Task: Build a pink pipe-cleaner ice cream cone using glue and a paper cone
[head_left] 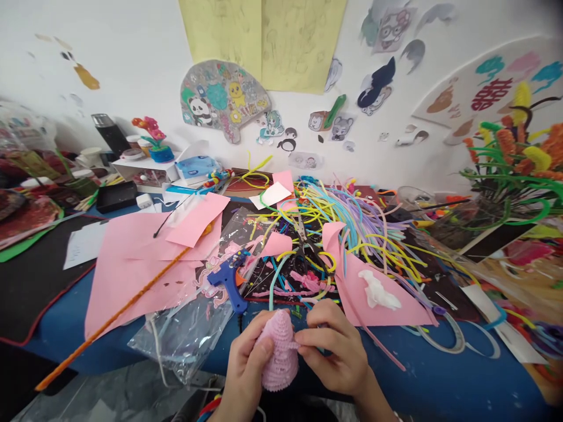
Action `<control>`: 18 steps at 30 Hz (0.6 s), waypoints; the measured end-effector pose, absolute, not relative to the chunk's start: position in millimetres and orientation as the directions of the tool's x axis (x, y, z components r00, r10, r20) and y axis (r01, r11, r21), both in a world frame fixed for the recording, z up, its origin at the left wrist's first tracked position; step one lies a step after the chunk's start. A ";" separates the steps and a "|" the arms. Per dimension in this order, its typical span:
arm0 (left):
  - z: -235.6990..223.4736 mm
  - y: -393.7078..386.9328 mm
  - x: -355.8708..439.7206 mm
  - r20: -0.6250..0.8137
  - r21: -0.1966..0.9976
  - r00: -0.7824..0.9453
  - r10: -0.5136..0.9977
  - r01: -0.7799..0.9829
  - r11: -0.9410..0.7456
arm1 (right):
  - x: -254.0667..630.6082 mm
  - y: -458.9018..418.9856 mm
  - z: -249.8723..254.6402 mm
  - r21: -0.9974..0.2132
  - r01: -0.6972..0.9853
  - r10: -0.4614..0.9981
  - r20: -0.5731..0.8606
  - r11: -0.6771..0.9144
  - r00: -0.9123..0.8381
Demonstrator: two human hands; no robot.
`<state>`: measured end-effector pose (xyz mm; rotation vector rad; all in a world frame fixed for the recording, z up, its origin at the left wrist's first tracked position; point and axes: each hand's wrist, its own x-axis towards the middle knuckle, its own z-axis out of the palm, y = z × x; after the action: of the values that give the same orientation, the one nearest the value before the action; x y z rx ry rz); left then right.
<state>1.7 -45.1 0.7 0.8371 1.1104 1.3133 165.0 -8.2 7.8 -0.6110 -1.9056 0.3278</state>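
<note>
A pale pink cone (281, 360), wound from fuzzy pipe cleaner in ridged rings, is held upright at the table's front edge. My left hand (247, 358) wraps around its left side, thumb pressed on the front. On the cone's right side, my right hand (336, 346) pinches a short pink tuft that sticks out, seemingly a pipe cleaner end. Just beyond my hands lie a blue glue gun (229, 282) and black-handled scissors (304, 249), with pink fuzzy scraps (308, 281) near them.
Pink sheets (127, 258) cover the table's left side, beside a clear plastic bag (185, 334). An orange pipe cleaner (114, 316) overhangs the front edge. Many coloured pipe cleaners (369, 223) are heaped at the back. White fluff (378, 290) rests on another pink sheet (360, 310).
</note>
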 end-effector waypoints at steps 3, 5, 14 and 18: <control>-1.8 -45.9 -0.2 -0.151 0.943 -0.076 0.986 -0.312 0.120 | 163.3 -7.6 9.7 -0.537 0.253 0.592 0.747 0.805 -0.301; -3.6 -45.9 -1.3 -0.151 0.941 -0.070 0.986 -0.317 0.121 | 163.0 -7.0 10.1 -0.540 0.262 0.599 0.741 0.800 -0.303; -11.2 -44.2 -6.5 -0.022 0.948 0.047 0.999 -0.317 0.036 | 162.6 -6.1 8.8 -0.450 0.342 0.551 0.775 0.825 -0.309; -19.1 -44.2 -11.8 0.024 0.965 0.101 0.995 -0.261 0.004 | 161.1 -6.8 10.7 -0.431 0.366 0.542 0.786 0.825 -0.297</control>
<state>-11.8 -44.2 -19.1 1.0678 0.9347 1.2540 161.1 -6.8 10.7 -0.6795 -1.9192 0.2028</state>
